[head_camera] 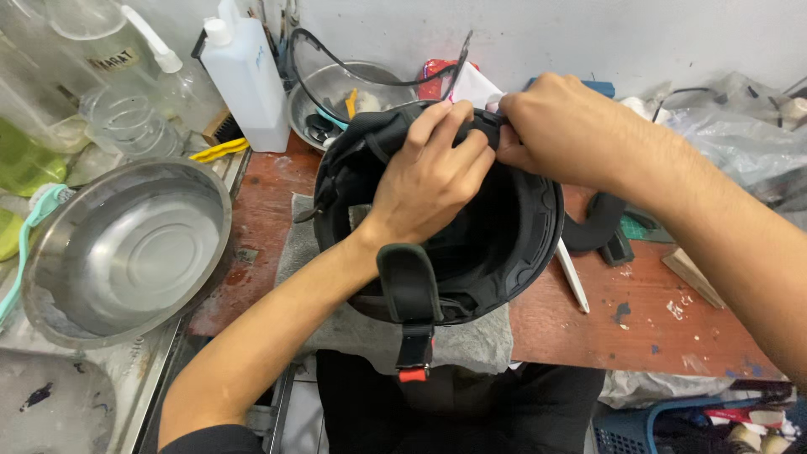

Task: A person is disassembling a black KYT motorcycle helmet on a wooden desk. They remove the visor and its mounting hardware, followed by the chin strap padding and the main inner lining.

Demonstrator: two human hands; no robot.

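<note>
A black helmet lies upside down on a grey cloth at the near edge of a red-brown table. My left hand presses on the dark inner padding at the helmet's far rim. My right hand pinches the same padding at the rim, right beside my left fingers. A black chin strap with a red-tipped buckle hangs over the near edge. The clear visor sticks up behind the helmet.
A large steel bowl sits on the left by a teal brush. A white plastic bottle, clear jars and a smaller steel bowl stand at the back. Plastic bags lie right. A white stick rests beside the helmet.
</note>
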